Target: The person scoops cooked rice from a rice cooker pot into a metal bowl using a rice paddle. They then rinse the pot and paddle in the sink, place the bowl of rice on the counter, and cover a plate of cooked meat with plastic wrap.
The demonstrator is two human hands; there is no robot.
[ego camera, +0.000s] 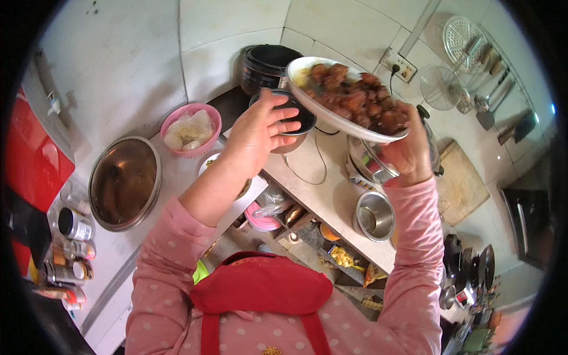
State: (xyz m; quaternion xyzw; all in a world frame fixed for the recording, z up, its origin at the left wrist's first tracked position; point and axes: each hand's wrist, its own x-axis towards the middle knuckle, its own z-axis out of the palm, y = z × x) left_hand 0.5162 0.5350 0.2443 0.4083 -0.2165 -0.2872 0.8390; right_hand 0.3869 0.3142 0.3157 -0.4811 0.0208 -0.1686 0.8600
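My right hand (410, 151) grips the right rim of a white oval plate (319, 100), which is raised and tilted above the counter. Chunks of dark brown, glossy food, perhaps braised meat (359, 95), cover most of the plate. My left hand (266, 137) hangs in the air with its fingers apart, left of the plate and holding nothing. Behind its fingers a dark round pot or cooker bowl (306, 117) is partly hidden. Under my left forearm lies a mostly covered white dish (211, 162).
A steel basin (126, 184) and a pink basket with a plastic bag (191, 128) stand left. A black cooker (268, 64) sits in the corner. Right are a steel pot (375, 217), a lidded appliance (368, 155) and a cutting board (463, 186). Utensils (483, 100) hang on the wall.
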